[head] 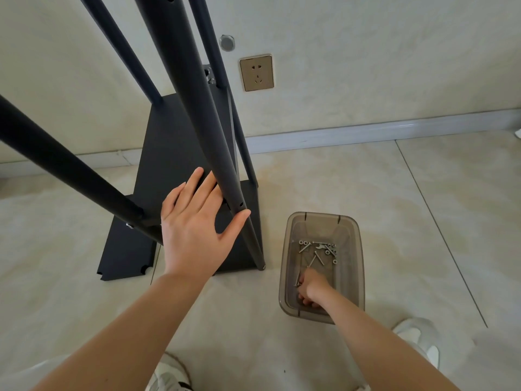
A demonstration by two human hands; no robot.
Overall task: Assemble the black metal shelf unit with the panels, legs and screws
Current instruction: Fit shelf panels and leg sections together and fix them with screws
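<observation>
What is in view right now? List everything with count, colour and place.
legs: four, black, upright on the panel
panel: one, black, on the floor by the wall
loose panel: one, black, flat on the floor, lower left of the frame
bin: one, smoky clear, on the floor to the right
screws: several, silver, with washers in the bin
socket: one, gold, on the wall
shoes: two, white, bottom edge
left hand: fingers straight, against the near leg
right hand: in the bin, fingers curled on a screw
</observation>
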